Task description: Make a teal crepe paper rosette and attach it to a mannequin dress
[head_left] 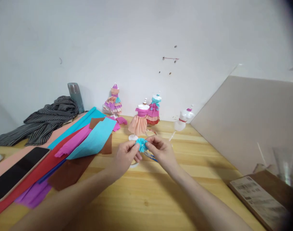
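Between my two hands is a small turquoise crepe paper rosette (142, 145), pleated outward from its centre. My left hand (127, 155) pinches its left edge between thumb and finger. On the opposite edge, my right hand (160, 149) grips it the same way. Below the rosette, blue-handled scissors (150, 156) lie partly hidden by my right hand. A roll of tape (134, 165) shows in part under my left fingers. Just behind stands a mini dress form (138, 120) in a peach skirt and magenta top.
Two more dressed forms (113, 101) (154, 110) stand by the wall, and a bare white form (184, 118) leans at right. Crepe paper sheets (93, 138), a phone (19, 171), striped cloth (52, 117) and a flask (76, 96) lie left. A cardboard box (262, 199) sits right.
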Tool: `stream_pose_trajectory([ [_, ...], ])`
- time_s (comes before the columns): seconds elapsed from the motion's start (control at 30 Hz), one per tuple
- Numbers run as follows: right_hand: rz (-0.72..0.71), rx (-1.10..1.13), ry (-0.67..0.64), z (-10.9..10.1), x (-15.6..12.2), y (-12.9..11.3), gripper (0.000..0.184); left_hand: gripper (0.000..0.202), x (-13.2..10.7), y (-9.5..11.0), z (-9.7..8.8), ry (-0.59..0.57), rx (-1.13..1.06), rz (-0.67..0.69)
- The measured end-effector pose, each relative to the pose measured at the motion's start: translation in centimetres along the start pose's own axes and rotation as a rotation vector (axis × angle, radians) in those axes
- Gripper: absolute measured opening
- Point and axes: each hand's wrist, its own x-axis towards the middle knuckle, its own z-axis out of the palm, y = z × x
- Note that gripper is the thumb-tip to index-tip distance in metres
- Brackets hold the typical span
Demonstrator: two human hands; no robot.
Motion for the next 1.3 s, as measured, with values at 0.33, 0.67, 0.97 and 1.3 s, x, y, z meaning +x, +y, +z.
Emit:
stream_pose_trajectory([
  [0.33,-0.237,-0.204,0.156,-1.2,3.9,-0.8,0.014,0.043,5.2,2.9,-2.1,0.267,0.050,0.220],
  [0.67,-0.161,0.079,0.209,-1.3,9.9,2.6,0.019,0.013,13.1,3.4,-5.3,0.420,0.180,0.230],
  [0.97,-0.204,0.026,0.231,-1.0,10.6,4.5,0.017,0.020,14.0,2.2,-6.4,0.354,0.125,0.132],
  [1.3,-0.192,0.021,0.284,-1.1,10.7,5.0,0.015,0.065,12.7,3.1,-5.7,-0.008,0.236,0.214],
])
